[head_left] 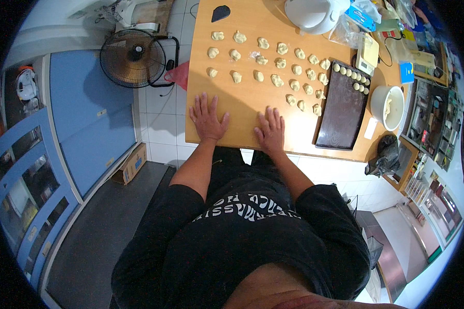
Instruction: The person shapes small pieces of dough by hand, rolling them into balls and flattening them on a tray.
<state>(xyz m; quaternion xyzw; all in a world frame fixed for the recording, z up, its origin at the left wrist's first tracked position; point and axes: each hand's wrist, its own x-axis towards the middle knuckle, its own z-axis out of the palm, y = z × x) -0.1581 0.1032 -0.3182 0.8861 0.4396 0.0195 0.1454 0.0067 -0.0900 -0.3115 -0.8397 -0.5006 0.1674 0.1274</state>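
Note:
My left hand [209, 117] lies flat near the front-left corner of the wooden table [232, 123], fingers spread and holding nothing. To its right, my right hand [269, 129] also rests palm down with fingers apart. Beyond both hands are rows of irregular pale dough lumps [277, 80]. At the table's right, a dark rectangular tray [337, 121] holds several smooth dough balls [344, 70] at its far end. A white bowl [394, 110] with dough inside sits beside the tray. A small dark flat tool [220, 13] lies at the far left corner.
A white appliance [309, 13], a cream scale [367, 54], a blue packet [361, 18] and plastic bags crowd the back right. A black bag [386, 157] is at the right edge. Left of the table stand a fan [132, 56] and blue cabinets [87, 113], with a cardboard box [130, 162] below.

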